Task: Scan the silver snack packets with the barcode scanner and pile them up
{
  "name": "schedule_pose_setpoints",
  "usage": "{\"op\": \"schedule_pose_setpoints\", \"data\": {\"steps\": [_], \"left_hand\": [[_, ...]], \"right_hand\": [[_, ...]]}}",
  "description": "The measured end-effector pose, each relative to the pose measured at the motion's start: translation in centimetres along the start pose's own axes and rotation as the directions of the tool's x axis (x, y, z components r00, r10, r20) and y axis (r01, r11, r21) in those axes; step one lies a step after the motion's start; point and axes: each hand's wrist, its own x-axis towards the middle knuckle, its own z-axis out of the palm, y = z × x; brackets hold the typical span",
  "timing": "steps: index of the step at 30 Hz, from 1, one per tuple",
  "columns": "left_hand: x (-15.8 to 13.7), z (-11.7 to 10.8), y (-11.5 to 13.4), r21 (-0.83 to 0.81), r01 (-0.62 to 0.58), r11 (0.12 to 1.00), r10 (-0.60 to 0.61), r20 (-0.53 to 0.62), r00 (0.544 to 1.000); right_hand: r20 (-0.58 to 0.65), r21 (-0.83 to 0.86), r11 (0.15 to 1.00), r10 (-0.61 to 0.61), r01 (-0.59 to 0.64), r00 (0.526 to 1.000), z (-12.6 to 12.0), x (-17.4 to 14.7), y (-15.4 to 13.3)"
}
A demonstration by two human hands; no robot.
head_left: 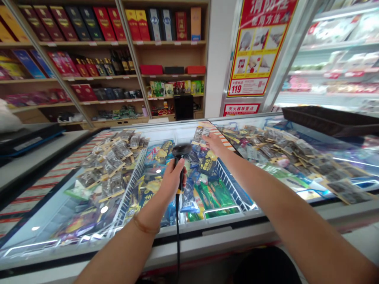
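Note:
My left hand (172,177) is wrapped round the handle of a black barcode scanner (181,150), its head tilted forward and its cord hanging down. Out ahead and to the right, my right hand (213,142) pinches a small flat packet (199,135) with dark contents and a pale backing. Both hands are over a chest freezer, above bagged goods (207,167) in blue, black and green wrappers. Similar dark packets lie in a left pile (114,156) and a right pile (284,146) on the freezer's glass.
White wire dividers (130,185) split the freezer inside. A dark brown tray (331,120) rests at the back right. Behind stand shelves of boxes (103,23), a red poster (251,47) and a lit display fridge (334,59). The scanner's cord (177,232) runs toward me.

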Motion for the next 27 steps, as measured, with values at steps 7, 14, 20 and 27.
{"op": "schedule_pose_setpoints", "data": {"steps": [7,14,20,27], "left_hand": [[0.2,-0.2,-0.9,0.108,0.022,0.994,-0.03,0.08,0.996],[-0.3,0.3,-0.6,0.15,-0.027,0.988,0.001,0.173,0.985],[-0.3,0.3,-0.9,0.175,-0.048,0.983,0.015,0.189,0.982],[-0.2,0.4,-1.1,0.171,-0.032,0.985,0.0,0.181,0.983]], "right_hand": [[0.099,0.178,0.979,0.079,-0.096,0.992,3.4,-0.6,1.9],[0.128,0.147,0.986,0.059,-0.078,0.99,3.1,-0.9,1.8],[0.116,0.103,0.992,0.065,-0.077,0.991,3.3,-0.9,1.7],[0.121,0.15,0.986,0.058,-0.076,0.991,3.1,-0.8,2.1]]}}
